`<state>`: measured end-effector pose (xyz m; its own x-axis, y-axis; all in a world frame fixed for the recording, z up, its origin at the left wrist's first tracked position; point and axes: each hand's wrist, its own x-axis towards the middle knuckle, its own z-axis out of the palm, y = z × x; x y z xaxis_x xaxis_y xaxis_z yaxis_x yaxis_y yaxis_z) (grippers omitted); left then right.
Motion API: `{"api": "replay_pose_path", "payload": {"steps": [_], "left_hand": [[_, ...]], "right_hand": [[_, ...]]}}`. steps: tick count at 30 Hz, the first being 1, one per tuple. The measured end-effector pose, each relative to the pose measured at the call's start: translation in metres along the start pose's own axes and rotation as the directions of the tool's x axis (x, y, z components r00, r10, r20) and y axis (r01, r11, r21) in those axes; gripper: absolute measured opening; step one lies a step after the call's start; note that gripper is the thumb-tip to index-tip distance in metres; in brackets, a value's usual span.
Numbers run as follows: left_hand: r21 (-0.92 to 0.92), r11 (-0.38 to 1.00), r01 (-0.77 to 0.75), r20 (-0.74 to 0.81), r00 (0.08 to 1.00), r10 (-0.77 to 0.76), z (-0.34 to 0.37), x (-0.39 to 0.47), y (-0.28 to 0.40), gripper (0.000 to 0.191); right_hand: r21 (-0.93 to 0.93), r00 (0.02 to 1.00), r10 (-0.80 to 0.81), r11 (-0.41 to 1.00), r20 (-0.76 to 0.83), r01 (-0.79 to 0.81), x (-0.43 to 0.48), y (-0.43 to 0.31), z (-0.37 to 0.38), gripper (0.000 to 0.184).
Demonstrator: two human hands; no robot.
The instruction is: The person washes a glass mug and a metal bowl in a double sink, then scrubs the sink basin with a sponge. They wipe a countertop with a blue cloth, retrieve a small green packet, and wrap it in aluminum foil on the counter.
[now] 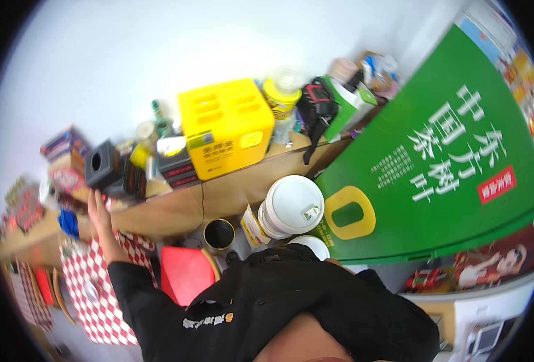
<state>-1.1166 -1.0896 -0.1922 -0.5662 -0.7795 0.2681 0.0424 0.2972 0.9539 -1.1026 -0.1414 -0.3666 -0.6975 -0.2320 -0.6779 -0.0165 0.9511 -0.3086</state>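
My left hand is stretched out to the left with its fingers extended and nothing seen in it. Its fingertips meet the lower edge of a dark box with a round hole in the picture; blur hides whether they touch. That box sits by more dark boxes on a wooden ledge along the wall. A blue cloth-like item hangs just left of the hand. My right hand is out of view; its black sleeve lies low on the right.
A yellow power-bank cabinet stands on the ledge, with jars and a black bag beyond it. Below are white buckets, a black bin, a red chair and a checkered table. A green fridge side rises at right.
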Motion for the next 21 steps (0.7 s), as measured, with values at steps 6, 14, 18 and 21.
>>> {"api": "replay_pose_path", "payload": {"steps": [6,14,18,21], "left_hand": [[-0.269,0.953,0.138,0.012,0.990,-0.140,0.029,0.010,0.021,0.059],[-0.302,0.920,0.250,-0.043,0.960,-0.276,0.030,0.027,0.015,0.042],[-0.168,0.971,0.170,-0.195,0.960,-0.201,0.008,0.033,0.018,0.029],[-0.135,0.969,0.207,-0.383,0.891,-0.244,0.106,-0.069,0.058,0.017]], "right_hand": [[0.126,0.999,0.015,0.992,-0.030,-0.011,0.004,-0.004,0.039,0.041],[0.196,0.996,-0.028,0.980,-0.088,0.045,-0.005,0.014,0.083,0.041],[0.262,0.990,0.076,0.964,-0.120,-0.043,-0.014,0.004,0.085,0.041],[0.198,0.978,0.092,0.979,-0.189,-0.053,-0.035,0.045,0.104,0.042]]}}
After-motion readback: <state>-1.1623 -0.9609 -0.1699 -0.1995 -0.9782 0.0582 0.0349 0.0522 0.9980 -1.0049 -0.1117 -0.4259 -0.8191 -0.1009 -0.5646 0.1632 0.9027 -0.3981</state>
